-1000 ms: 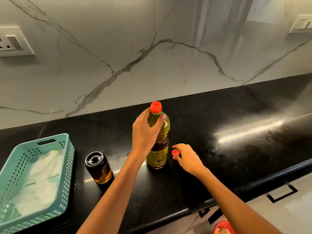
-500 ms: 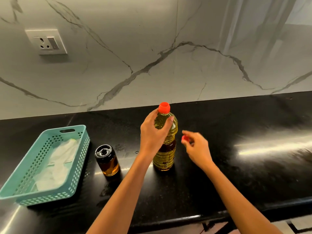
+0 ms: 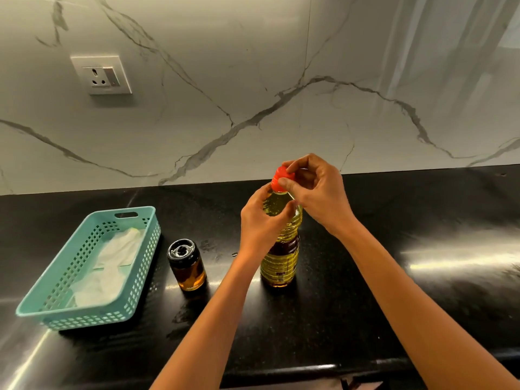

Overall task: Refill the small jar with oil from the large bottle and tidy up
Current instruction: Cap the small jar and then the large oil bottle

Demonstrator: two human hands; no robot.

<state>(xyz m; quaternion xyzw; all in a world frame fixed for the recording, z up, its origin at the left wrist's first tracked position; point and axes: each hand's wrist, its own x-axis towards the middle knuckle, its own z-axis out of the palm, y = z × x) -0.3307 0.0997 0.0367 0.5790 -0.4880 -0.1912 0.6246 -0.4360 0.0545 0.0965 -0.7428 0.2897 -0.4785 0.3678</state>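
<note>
The large oil bottle (image 3: 281,263), clear plastic with yellow oil and a dark label band, stands upright on the black counter (image 3: 365,305). My left hand (image 3: 260,220) grips its shoulder just below the neck. My right hand (image 3: 315,187) pinches the red cap (image 3: 278,178) at the bottle's mouth with thumb and fingers. The small jar (image 3: 187,266), amber glass with a black perforated lid, stands to the left of the bottle, apart from both hands.
A teal perforated basket (image 3: 135,277) holding a white cloth (image 3: 109,266) sits at the left of the counter. A marble wall with a socket (image 3: 102,74) rises behind. The counter's front edge runs along the bottom.
My right hand lifted the small red cap from the counter beside the bottle up to the bottle's mouth. My left hand kept its hold on the bottle.
</note>
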